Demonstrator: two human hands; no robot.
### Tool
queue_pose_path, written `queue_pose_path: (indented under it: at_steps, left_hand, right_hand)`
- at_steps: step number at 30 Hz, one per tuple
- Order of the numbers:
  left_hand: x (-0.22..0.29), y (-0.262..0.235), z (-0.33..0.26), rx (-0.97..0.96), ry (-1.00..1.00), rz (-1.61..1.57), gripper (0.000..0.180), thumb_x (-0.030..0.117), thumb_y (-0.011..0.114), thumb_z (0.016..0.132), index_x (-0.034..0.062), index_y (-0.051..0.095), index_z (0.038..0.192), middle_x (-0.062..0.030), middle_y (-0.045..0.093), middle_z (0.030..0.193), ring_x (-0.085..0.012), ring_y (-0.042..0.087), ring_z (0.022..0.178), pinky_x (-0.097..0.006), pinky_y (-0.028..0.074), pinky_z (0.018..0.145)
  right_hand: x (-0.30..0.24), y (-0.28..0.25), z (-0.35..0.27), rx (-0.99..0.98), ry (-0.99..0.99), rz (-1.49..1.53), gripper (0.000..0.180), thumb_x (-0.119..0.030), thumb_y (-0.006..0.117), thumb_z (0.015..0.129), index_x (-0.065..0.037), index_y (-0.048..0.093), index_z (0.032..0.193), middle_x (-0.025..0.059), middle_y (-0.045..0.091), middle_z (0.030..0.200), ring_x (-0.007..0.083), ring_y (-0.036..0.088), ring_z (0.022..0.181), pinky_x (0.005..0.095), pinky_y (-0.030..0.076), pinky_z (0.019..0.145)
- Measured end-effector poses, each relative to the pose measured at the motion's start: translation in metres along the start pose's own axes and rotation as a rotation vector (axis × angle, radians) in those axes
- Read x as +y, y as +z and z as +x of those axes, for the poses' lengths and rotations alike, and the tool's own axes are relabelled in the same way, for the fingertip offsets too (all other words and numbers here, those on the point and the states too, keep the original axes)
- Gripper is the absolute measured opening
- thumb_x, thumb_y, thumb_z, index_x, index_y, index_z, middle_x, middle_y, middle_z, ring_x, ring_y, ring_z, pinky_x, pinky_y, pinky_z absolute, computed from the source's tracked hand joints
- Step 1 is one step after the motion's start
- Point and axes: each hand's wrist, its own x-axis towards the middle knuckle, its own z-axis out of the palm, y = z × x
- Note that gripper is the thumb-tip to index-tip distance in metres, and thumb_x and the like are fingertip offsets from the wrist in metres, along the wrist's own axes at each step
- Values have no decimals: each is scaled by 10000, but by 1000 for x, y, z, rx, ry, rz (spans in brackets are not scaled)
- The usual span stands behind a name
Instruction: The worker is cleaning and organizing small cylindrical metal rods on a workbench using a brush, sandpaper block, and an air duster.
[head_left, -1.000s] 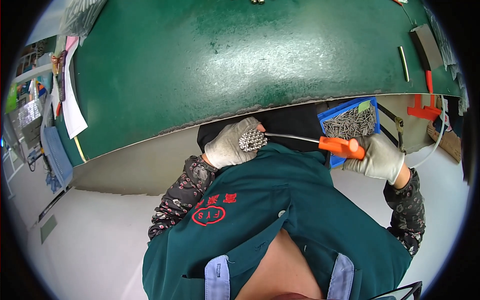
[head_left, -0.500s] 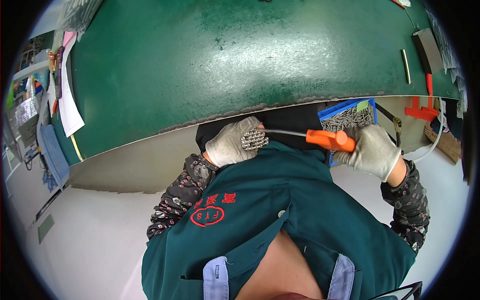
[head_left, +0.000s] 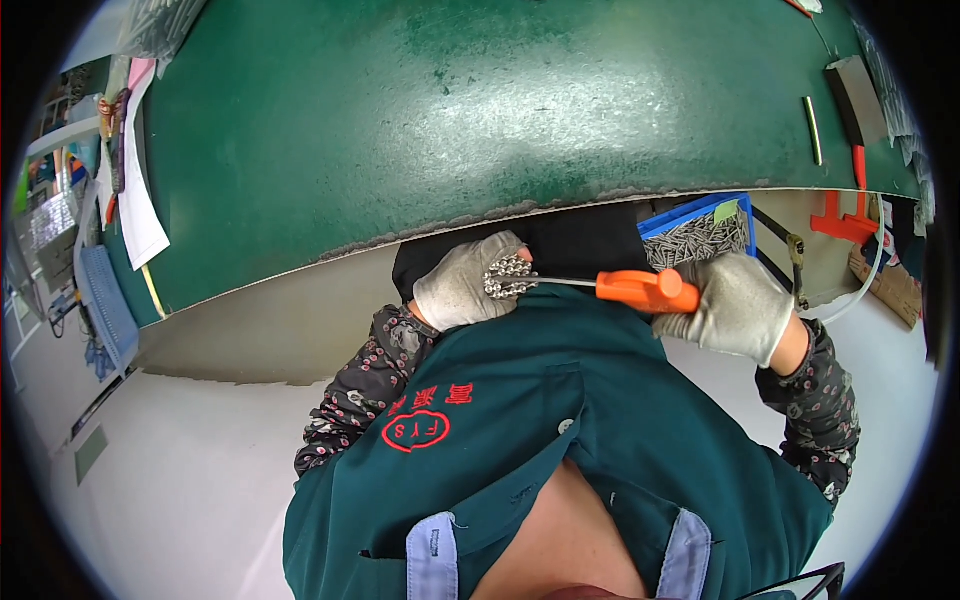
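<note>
In my gloved left hand (head_left: pixel 460 283) is a bundle of small shiny metal pieces (head_left: pixel 508 277), their round ends facing right. The fingers wrap round it from the left. My gloved right hand (head_left: pixel 738 308) grips an orange air blow gun (head_left: pixel 648 291) with a long thin metal nozzle. The nozzle points left, and its tip is at the end faces of the bundle; whether it touches them I cannot tell. Both hands are just below the table's near edge, in front of my dark green shirt. My right fingertips are partly hidden behind the gun.
A blue bin (head_left: pixel 748 235) full of small metal pieces stands beyond my right hand. The green table (head_left: pixel 330 170) stretches across the far side. A brass-coloured rod (head_left: pixel 812 130) and a dark block (head_left: pixel 856 100) lie on its right. A white hose (head_left: pixel 868 285) hangs at the right.
My right hand has brought the air blow gun slightly left and down, and its nozzle tip now overlaps the bundle's face. The left hand has hardly moved.
</note>
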Motion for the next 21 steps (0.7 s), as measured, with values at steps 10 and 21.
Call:
queue_pose_path:
  at_steps: [10,21]
  left_hand:
    - [-1,2,0,20,23,16,346,72,620,656,60,514,986,-90,577,840,-285,597,786,-338,475,692]
    - [1,1,2,12,-5,56,346,61,642,640,24,523,963,-61,562,830,-170,567,743,-272,464,694]
  right_hand:
    - [1,-1,-6,48,7,33,400,-429,716,668,-50,658,781,160,573,573,337,592,582,399,469,575]
    - [11,2,-9,66,60,-10,389,-426,697,686,-60,665,815,162,568,550,336,588,549,399,473,554]
